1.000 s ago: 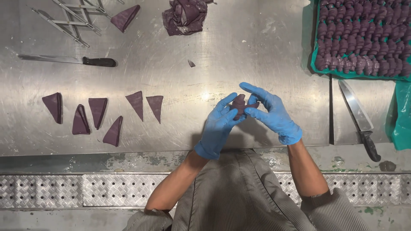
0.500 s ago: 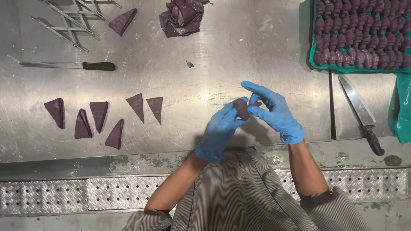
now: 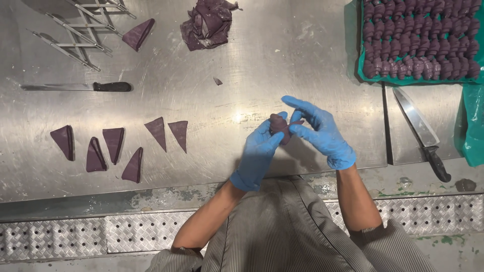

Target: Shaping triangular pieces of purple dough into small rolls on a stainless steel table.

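1. Blue-gloved left hand [image 3: 258,153] and blue-gloved right hand [image 3: 320,132] pinching rolled purple dough piece [image 3: 280,127] between fingertips.
2. Held above steel worktable [image 3: 262,60], right of purple dough triangles [image 3: 121,146].

Bright overhead light, sharp focus throughout, white glare on the steel table [image 3: 242,117], soft shadow beneath the gloved hands

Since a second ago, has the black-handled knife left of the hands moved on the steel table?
No. The black-handled knife keeps its place on the steel table, level above the row of purple dough triangles and below the metal cutter.
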